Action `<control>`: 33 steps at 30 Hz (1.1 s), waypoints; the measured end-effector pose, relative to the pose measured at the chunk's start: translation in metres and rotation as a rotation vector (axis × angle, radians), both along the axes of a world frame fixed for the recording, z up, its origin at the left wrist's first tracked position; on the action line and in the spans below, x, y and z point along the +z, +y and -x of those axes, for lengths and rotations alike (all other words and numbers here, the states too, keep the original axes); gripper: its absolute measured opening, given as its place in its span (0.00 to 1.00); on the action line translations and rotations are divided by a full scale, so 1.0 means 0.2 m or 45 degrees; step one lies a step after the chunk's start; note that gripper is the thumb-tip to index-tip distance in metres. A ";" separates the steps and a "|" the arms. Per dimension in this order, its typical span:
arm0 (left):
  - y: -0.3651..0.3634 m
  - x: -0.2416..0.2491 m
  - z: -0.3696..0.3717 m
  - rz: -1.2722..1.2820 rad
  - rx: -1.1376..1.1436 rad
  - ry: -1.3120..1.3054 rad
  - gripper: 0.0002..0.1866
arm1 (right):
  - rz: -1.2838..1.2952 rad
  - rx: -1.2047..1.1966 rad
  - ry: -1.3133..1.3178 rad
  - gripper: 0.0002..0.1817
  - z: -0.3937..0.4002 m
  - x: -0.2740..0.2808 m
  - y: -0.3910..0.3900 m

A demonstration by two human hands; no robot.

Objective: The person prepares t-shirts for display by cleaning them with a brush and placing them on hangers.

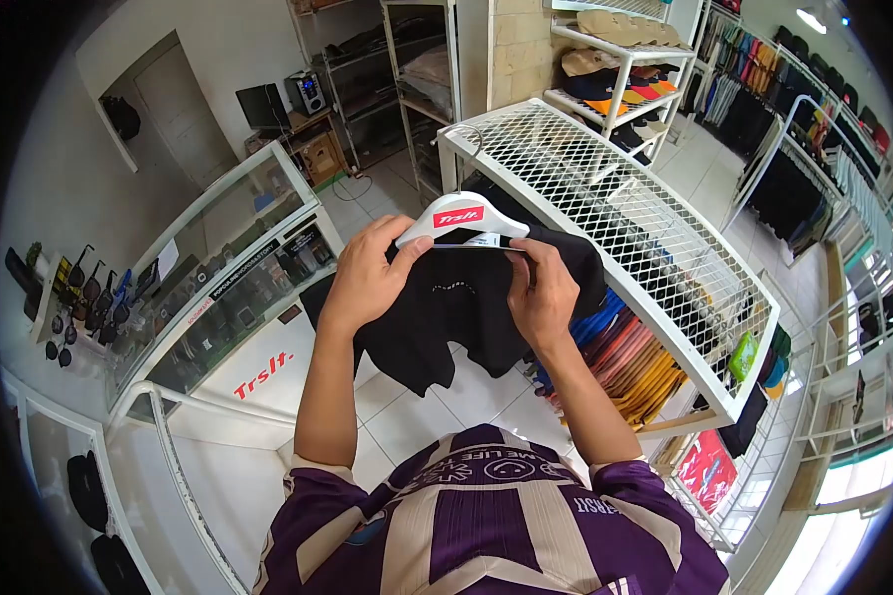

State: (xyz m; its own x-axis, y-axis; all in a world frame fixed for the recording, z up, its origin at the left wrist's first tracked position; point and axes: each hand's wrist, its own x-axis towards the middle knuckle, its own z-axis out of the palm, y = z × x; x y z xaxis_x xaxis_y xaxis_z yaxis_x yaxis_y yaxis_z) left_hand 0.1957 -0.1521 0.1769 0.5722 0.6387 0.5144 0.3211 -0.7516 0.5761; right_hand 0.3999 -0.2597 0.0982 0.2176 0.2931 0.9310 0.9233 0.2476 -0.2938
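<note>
A white clothes hanger [429,224] with a red "Trslt." label is held up in front of my chest, its metal hook pointing away from me. From it hangs a black T-shirt [437,317], whose neckline runs just below the hanger's neck, with a pale tag inside the collar. My left hand [372,273] is closed on the hanger's left shoulder and the collar edge, thumb on top. On the other side, my right hand [546,293] pinches the shirt's collar close to the hanger's right shoulder. The fingertips behind the cloth are hidden.
A white wire-mesh rack [655,238] with folded or hanging coloured shirts [625,367] beneath stands close on the right. At left are a glass display counter [238,268] and sunglasses [94,297]. Caps fill a shelf [625,59] behind; a white rail [184,466] curves at lower left.
</note>
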 end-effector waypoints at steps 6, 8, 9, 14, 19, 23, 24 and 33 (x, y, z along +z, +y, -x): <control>0.02 0.03 -0.03 0.079 0.022 -0.006 0.17 | -0.160 0.115 -0.022 0.16 -0.03 -0.04 0.02; 0.02 0.03 -0.04 -0.045 0.038 -0.066 0.16 | -0.171 0.174 -0.008 0.14 -0.03 -0.05 0.03; 0.02 0.03 -0.05 -0.045 0.032 -0.065 0.16 | -0.173 0.244 0.123 0.14 -0.02 -0.06 0.04; 0.02 0.09 -0.04 -0.174 0.036 -0.181 0.13 | -0.055 0.206 0.202 0.20 -0.05 0.00 0.06; 0.03 0.10 -0.02 -0.113 -0.017 -0.175 0.13 | 0.126 0.030 -0.128 0.38 -0.01 0.08 0.02; 0.03 0.08 -0.03 -0.113 -0.106 -0.134 0.14 | 0.418 0.036 -0.315 0.36 0.04 0.08 0.07; 0.02 0.08 -0.03 -0.111 -0.116 -0.131 0.14 | 0.531 0.004 -0.293 0.35 0.06 0.07 0.08; 0.05 0.08 -0.01 -0.054 -0.230 -0.156 0.14 | 0.154 -0.409 -0.180 0.29 -0.04 0.11 -0.22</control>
